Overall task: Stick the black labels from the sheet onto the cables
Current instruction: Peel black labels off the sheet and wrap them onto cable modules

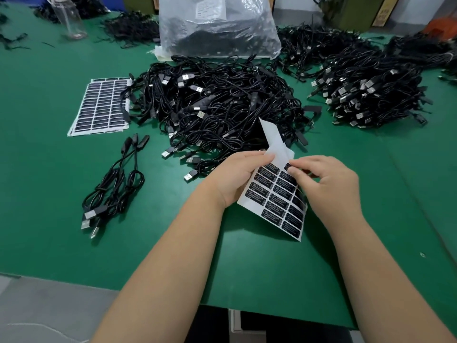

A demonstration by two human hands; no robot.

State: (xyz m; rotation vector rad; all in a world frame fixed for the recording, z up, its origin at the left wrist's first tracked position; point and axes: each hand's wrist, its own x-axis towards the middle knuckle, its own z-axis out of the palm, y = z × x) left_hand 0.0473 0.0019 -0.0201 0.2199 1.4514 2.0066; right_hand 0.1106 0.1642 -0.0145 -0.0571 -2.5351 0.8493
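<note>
A white sheet of black labels (277,201) is held above the green table (61,169) in front of me; its empty upper part folds back and stands up. My left hand (235,177) grips the sheet's left edge near the fold. My right hand (326,181) pinches a black label at the sheet's top right with thumb and forefinger. A large heap of black USB cables (217,105) lies just beyond the sheet. Three separate cables (116,186) lie side by side to the left.
A stack of full label sheets (101,105) lies at the left of the heap. A second cable pile (371,90) sits at the right, a clear plastic bag of cables (217,28) behind, and a clear bottle (69,18) at the far left.
</note>
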